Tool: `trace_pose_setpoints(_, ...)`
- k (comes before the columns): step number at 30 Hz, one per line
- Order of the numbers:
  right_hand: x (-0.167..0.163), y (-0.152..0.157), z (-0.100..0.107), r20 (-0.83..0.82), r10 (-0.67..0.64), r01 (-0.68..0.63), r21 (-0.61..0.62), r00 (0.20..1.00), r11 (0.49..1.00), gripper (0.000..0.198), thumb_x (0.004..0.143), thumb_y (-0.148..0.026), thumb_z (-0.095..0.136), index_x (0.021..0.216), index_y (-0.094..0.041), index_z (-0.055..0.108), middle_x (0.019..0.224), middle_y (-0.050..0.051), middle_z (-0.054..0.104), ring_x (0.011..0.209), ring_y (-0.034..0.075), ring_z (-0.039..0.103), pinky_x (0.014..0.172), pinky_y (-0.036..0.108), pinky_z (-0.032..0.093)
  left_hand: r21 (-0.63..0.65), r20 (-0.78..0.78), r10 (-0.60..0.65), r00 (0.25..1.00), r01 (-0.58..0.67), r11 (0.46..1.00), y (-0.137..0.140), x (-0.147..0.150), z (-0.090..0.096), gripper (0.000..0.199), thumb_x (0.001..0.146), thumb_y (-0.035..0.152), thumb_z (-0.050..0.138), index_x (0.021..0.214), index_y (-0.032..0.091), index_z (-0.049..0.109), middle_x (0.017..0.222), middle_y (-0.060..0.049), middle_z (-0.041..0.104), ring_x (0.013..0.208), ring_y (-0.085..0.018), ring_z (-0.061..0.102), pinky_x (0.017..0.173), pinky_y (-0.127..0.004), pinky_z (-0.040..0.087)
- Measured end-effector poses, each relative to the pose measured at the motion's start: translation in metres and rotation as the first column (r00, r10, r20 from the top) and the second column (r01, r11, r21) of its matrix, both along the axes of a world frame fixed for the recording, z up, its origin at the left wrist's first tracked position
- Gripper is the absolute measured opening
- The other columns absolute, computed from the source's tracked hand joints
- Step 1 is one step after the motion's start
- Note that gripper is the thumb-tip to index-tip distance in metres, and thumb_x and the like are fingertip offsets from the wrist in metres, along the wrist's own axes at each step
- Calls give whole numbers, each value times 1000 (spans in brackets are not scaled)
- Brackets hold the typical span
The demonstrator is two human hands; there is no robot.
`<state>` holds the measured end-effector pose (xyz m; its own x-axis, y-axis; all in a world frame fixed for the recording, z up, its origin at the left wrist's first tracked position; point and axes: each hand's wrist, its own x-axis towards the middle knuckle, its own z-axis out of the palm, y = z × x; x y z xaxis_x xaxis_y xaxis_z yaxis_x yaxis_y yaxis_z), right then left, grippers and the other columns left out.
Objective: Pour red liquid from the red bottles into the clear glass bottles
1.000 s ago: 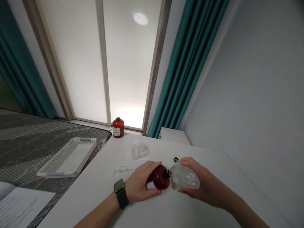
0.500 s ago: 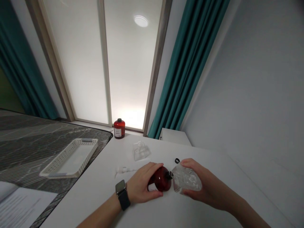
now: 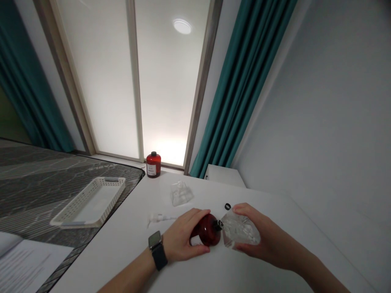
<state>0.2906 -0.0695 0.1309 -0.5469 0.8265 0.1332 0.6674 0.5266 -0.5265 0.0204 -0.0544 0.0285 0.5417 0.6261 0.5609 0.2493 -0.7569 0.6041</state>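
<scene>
My left hand [image 3: 186,236], with a watch on its wrist, is wrapped round a dark red-brown bottle [image 3: 210,231] with a white label, tipped to the right. The bottle's open neck meets the mouth of a clear, faceted bottle [image 3: 238,230]. My right hand [image 3: 259,232] grips that clear bottle, which is tilted as well. Whether liquid passes between them I cannot tell. Just behind the clear bottle lies a black ring-shaped cap [image 3: 227,206]. A clear pump head [image 3: 159,218] lies on the white table left of my left hand.
Farther back on the table [image 3: 122,260] are another clear faceted bottle [image 3: 181,193] and a capped red-brown bottle [image 3: 153,165]. To the left, a white basket [image 3: 65,213] and printed papers [image 3: 33,264] lie on a grey patterned surface. A white cabinet [image 3: 226,176] stands behind the table.
</scene>
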Motion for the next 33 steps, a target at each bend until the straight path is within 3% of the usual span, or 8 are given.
trace_pose_setpoints(7, 1, 1, -2, 9, -7, 7, 1, 1000, 1000, 61, 69, -33, 78, 126, -26, 56, 134, 11, 60, 123, 36, 57, 108, 55, 43, 8, -13, -1, 1000, 1, 1000, 0, -1, -1, 73, 85, 53, 66, 144, 22, 34, 124, -14, 57, 108, -29, 59, 94, -42, 49)
trace_pose_setpoints(33, -2, 2, 8, 58, 3, 0, -43, 998, 999, 59, 71, -32, 76, 125, -23, 54, 133, 11, 59, 121, 33, 57, 107, 49, 44, 9, -18, 5, 1000, -4, 1000, -1, 0, -1, 74, 84, 49, 69, 144, 22, 33, 125, -13, 57, 110, -30, 59, 95, -44, 50)
